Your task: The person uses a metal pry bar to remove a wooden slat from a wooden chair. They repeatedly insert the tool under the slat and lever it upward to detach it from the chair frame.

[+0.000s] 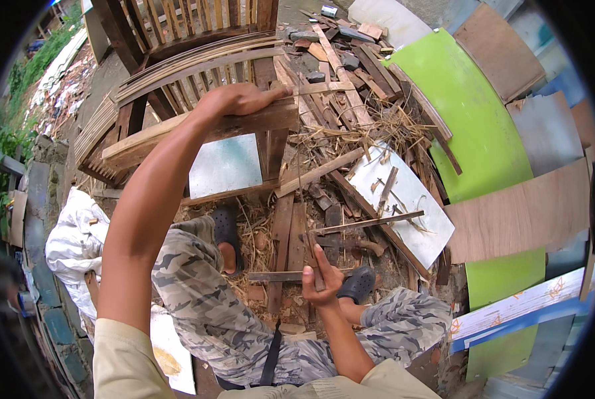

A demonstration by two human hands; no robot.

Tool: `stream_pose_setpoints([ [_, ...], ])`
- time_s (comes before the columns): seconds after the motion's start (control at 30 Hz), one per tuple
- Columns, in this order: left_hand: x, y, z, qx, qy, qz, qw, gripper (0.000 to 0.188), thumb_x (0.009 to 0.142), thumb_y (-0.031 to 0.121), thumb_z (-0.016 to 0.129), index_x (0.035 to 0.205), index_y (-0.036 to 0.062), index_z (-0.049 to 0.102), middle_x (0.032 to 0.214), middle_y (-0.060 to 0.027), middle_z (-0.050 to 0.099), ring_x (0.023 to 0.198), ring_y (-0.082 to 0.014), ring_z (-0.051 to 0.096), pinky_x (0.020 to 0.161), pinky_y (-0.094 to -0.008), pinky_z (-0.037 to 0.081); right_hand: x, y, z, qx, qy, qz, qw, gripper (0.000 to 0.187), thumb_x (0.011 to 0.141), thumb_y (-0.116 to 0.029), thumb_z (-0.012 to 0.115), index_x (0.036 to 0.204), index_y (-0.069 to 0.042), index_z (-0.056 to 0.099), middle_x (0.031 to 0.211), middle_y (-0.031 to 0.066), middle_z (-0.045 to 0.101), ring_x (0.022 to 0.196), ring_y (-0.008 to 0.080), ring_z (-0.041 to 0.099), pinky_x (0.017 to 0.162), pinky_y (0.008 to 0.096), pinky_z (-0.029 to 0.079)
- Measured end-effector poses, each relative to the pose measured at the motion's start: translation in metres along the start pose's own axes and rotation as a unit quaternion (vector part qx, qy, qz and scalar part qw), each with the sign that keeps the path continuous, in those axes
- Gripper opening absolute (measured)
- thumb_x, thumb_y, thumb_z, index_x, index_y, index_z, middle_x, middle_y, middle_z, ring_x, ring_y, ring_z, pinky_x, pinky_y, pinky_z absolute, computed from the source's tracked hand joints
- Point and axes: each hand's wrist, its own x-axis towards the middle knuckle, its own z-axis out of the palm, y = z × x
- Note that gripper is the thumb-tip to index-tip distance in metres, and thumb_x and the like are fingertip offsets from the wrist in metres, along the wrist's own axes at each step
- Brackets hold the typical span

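My left hand [241, 100] reaches forward and holds a thin wooden slat [327, 87] down on the end of a thick wooden beam [247, 123]. The slat's free end juts out to the right. Low in front of me, my right hand [325, 276] is wrapped round the wooden grip of what looks like a frame saw [314, 249]. A thin, dark line like a blade runs up from near that hand to the slat. A slim wooden bar [370, 222] lies beside the grip, pointing right; I cannot tell whether it belongs to the saw.
Slatted wooden furniture [198, 63] stands ahead to the left. Scrap wood [360, 56] and shavings are heaped beyond. A white panel [404, 199], green sheet [477, 113] and brown board [520, 213] lie right. A hammer [357, 245] lies by my shoe; a white sack [78, 233] sits left.
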Motion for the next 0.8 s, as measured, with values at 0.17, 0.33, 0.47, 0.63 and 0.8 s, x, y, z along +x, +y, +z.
stream_pose_setpoints([
  [0.17,0.012,-0.01,0.005,0.021,0.015,-0.013,1.0,0.119,0.076,0.098,0.023,0.121,-0.0022,0.07,0.132,-0.0285,0.062,0.128,-0.0428,0.056,0.104,-0.0569,0.044,0.0,-0.021,-0.008,0.05,0.071,0.066,0.994,0.052,0.09,-0.009,0.064,0.139,0.005,0.056,0.09,0.0123,0.074,0.061,0.0094,0.06,0.059,0.0253,0.05],
  [0.33,0.006,-0.011,0.004,0.011,0.019,-0.006,1.0,0.12,0.074,0.1,0.024,0.118,-0.0024,0.071,0.127,-0.0283,0.064,0.123,-0.0407,0.059,0.099,-0.0549,0.046,0.007,-0.038,-0.048,0.088,0.042,0.15,0.984,0.051,0.092,-0.01,0.064,0.14,0.005,0.055,0.097,0.0112,0.073,0.069,0.007,0.06,0.063,0.0226,0.049],
  [0.47,-0.004,-0.004,0.004,0.018,-0.002,-0.002,1.0,0.123,0.071,0.102,0.025,0.114,-0.0015,0.073,0.124,-0.0274,0.066,0.119,-0.0374,0.062,0.094,-0.0543,0.047,0.013,-0.061,-0.066,0.088,0.034,0.159,0.983,0.05,0.09,-0.008,0.066,0.137,0.007,0.057,0.102,0.0141,0.075,0.074,0.007,0.063,0.069,0.0218,0.052],
  [0.63,-0.007,-0.003,0.004,-0.014,-0.003,-0.011,1.0,0.117,0.075,0.1,0.022,0.105,-0.0001,0.075,0.12,-0.0266,0.067,0.119,-0.0376,0.062,0.095,-0.0544,0.048,0.006,-0.064,-0.062,0.069,0.031,0.146,0.986,0.05,0.089,-0.005,0.066,0.136,0.008,0.057,0.103,0.0171,0.075,0.074,0.0067,0.064,0.068,0.0213,0.052],
  [0.8,-0.012,0.004,0.006,0.02,-0.042,-0.024,0.999,0.111,0.083,0.093,0.014,0.125,0.0061,0.069,0.136,-0.0252,0.06,0.129,-0.0349,0.057,0.106,-0.0518,0.044,-0.01,-0.05,-0.056,0.022,0.052,0.079,0.995,0.05,0.088,-0.005,0.067,0.135,0.007,0.058,0.102,0.0167,0.076,0.072,0.0066,0.063,0.067,0.0214,0.051],
])
